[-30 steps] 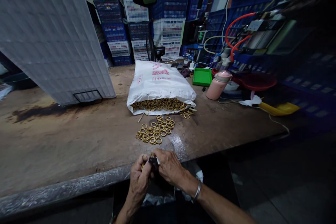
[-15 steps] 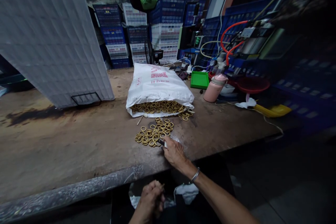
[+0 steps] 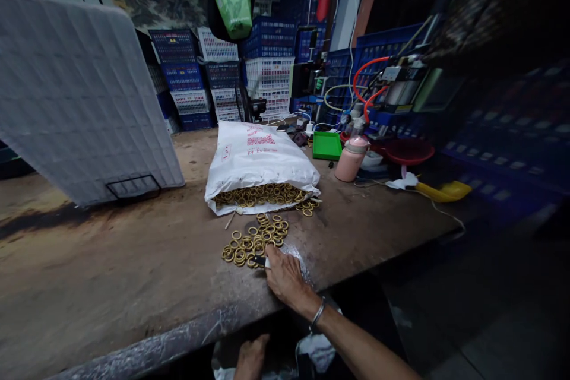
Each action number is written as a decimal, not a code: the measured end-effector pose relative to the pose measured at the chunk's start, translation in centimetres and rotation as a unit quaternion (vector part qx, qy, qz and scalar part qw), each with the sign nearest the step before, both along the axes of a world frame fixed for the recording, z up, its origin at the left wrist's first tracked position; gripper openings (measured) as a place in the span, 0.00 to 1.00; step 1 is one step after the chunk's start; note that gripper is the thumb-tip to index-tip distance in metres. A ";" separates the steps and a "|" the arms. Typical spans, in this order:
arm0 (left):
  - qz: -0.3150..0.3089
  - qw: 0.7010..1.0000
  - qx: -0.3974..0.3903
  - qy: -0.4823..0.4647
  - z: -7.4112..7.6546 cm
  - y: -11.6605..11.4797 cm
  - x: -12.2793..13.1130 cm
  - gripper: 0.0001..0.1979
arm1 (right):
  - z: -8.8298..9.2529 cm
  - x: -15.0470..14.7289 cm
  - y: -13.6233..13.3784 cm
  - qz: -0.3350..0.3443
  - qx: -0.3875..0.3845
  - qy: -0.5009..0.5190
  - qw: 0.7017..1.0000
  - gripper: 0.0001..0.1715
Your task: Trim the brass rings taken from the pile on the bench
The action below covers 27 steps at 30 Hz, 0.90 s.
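Observation:
Near the table's front edge, my right hand (image 3: 285, 273) is closed on a small black and white tool (image 3: 260, 261), whose dark end touches a loose pile of brass-coloured rings (image 3: 253, 241). A metal bracelet circles that wrist. Below the table edge is my left hand (image 3: 253, 356), dim and partly cut off by the frame; its fingers are mostly hidden. Behind the pile lies a white woven sack (image 3: 267, 157) with red print, its open mouth facing me and full of similar rings.
A large pale ribbed panel (image 3: 84, 101) stands on the table (image 3: 133, 273) at left. To the right are a green tray (image 3: 327, 145), a pink bottle (image 3: 351, 160), a red dish (image 3: 408, 151) and a yellow scoop (image 3: 445, 191). Stacked crates (image 3: 180, 77) line the back.
The view has tilted up and shifted right, so the table things appear lower and further left. My left hand has moved lower in the frame. My right hand stays at the pile with the tool.

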<state>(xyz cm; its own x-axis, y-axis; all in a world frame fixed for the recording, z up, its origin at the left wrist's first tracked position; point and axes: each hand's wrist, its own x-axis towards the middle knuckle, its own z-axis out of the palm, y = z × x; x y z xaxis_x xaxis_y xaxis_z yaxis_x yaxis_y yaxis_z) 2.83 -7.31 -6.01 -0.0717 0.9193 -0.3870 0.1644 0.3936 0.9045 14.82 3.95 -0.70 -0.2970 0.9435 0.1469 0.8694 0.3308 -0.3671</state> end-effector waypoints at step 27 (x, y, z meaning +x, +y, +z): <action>0.122 0.983 0.102 -0.091 7.0 2.5 -0.2 0.12 | 2.9 -0.2 -3.0 0.084 -0.256 0.352 0.897 0.13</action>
<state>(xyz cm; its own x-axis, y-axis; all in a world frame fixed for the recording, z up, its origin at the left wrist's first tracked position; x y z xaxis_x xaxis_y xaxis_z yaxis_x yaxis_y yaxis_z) 2.68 -4.81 1.01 -0.2467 0.9428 -0.2241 -0.0855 0.2091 0.9741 14.57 0.91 2.25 -0.4440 0.8919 -0.0859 0.3174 0.0670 -0.9459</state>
